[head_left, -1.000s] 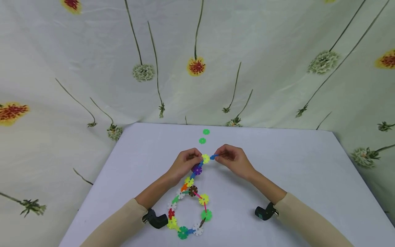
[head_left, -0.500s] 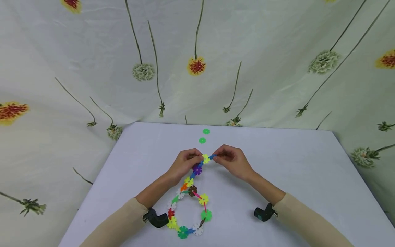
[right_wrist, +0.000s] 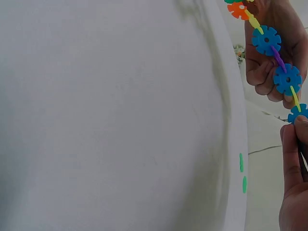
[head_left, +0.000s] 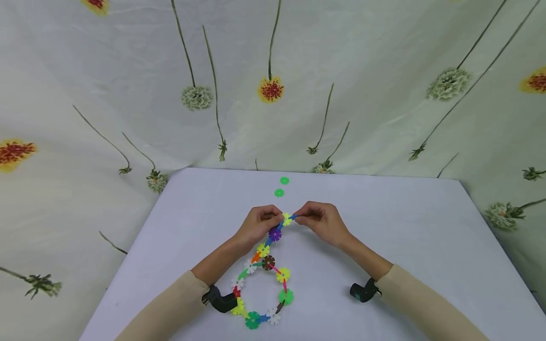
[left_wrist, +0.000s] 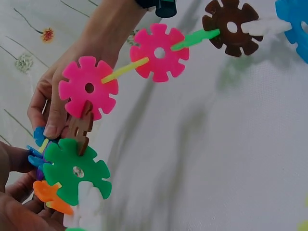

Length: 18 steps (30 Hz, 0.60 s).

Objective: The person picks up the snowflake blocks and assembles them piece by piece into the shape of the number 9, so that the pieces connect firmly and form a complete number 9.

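Plastic interlocking snowflake discs are linked into a chain [head_left: 263, 249], a closed loop with a tail running up from it. My left hand [head_left: 258, 225] pinches the tail's upper end beside a yellow disc [head_left: 287, 219]. Facing it, my right hand [head_left: 322, 220] pinches a blue disc [head_left: 294, 217] edge-on, against the yellow disc's right side; how deep their slots engage cannot be told. In the right wrist view a blue disc [right_wrist: 298, 113] sits at the fingertips of the right hand. Pink discs [left_wrist: 88, 88] and a green disc [left_wrist: 77, 169] show large in the left wrist view.
Two loose green discs [head_left: 281, 186] lie near the back edge of the white table [head_left: 384, 227]. Behind it hangs a flower-printed cloth [head_left: 375, 85]. Black wrist cameras [head_left: 364, 290] sit on both forearms, the left one overlapping the loop's left side.
The blue disc in my right hand has come left from a small gap to meet the yellow disc. My left hand and the chain's upper end have shifted slightly right.
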{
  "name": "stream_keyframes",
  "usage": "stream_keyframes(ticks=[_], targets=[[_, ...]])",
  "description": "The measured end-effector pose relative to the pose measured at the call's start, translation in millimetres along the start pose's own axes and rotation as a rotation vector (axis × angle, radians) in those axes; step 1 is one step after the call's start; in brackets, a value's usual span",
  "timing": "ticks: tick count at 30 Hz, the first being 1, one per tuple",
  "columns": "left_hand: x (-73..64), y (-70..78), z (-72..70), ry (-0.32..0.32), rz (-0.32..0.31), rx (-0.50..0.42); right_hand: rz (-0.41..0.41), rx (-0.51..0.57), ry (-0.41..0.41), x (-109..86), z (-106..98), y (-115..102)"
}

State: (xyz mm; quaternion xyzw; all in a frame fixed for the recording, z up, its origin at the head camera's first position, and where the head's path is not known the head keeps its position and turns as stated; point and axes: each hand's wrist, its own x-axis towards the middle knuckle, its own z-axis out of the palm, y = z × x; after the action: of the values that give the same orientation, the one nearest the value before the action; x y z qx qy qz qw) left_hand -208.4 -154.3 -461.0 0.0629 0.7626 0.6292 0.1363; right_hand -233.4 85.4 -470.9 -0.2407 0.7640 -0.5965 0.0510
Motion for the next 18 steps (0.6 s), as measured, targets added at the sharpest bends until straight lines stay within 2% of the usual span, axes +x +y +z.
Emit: stream_keyframes(ticks=[9, 13, 18], targets=[[1.3, 2.0, -5.6, -0.002, 0.04, 0.02, -0.037, 0.005, 0.001, 4.8, 4, -1], [0.7, 1.8, -9.7, 0.001, 0.015, 0.026, -0.026, -0.038, -0.016, 6.5, 3, 2], [-1.4, -1.8, -15.3, 0.02, -0.017, 0.035, -0.012, -0.105, 0.001, 11.6, -1, 12]])
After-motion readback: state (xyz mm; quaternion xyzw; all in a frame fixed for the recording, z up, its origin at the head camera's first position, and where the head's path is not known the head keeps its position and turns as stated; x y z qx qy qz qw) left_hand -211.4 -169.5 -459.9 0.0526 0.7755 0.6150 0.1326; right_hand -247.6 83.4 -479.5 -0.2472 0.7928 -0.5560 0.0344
